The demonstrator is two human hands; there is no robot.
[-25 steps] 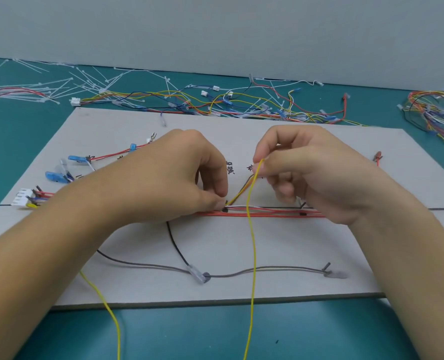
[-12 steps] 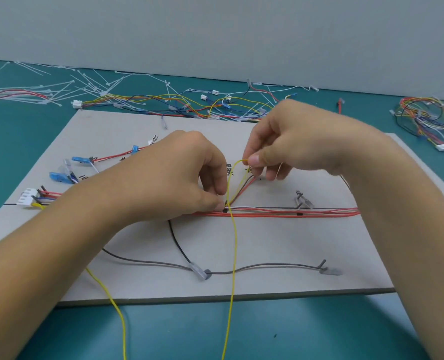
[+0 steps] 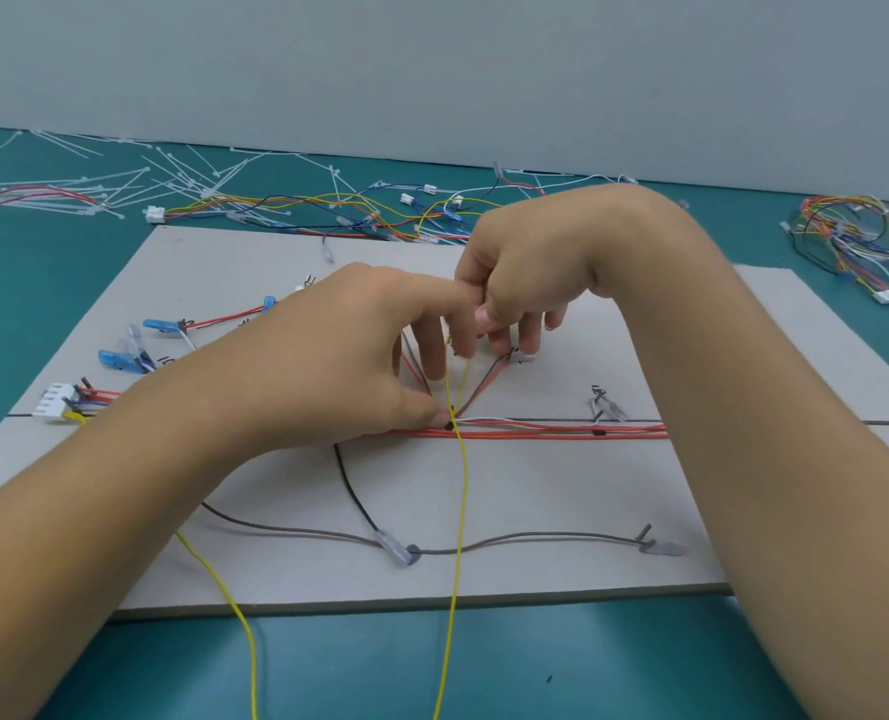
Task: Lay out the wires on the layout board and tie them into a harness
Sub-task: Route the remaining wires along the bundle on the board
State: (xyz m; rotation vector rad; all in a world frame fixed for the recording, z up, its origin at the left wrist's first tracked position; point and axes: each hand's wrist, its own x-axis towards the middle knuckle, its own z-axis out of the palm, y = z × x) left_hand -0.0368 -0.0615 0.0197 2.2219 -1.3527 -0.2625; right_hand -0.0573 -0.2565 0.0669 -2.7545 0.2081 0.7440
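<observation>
A harness is shown partly laid out on the grey layout board [image 3: 224,262]. At the far left, a white connector [image 3: 55,402] has been set on the drawn main line, and blue terminals [image 3: 120,358] have been placed on the branches beside it. The left hand [image 3: 328,366] is seen with its thumb tip pressed down at the branch point. Its fingers [image 3: 432,356] are loosely apart and nothing is gripped. The yellow wire [image 3: 460,485], the piece being routed, is run from the near edge of the tabletop [image 3: 432,667] up across the board, its long axis lying near to far. Its upper end is pointed away from the person and is clamped between the thumb and fingers of the right hand [image 3: 546,262]. The red wires [image 3: 536,433] have been laid along the main line, left to right, crossed by the yellow one. A grey wire [image 3: 536,537] has been placed on the lower branch. Whether the dark marks on the red run are ties cannot be told. Laying is judged well advanced, and the yellow wire's seating and most of the tying are judged left to do. At the far right, a tangle of coloured wires [image 3: 858,241] is seen off the board.
</observation>
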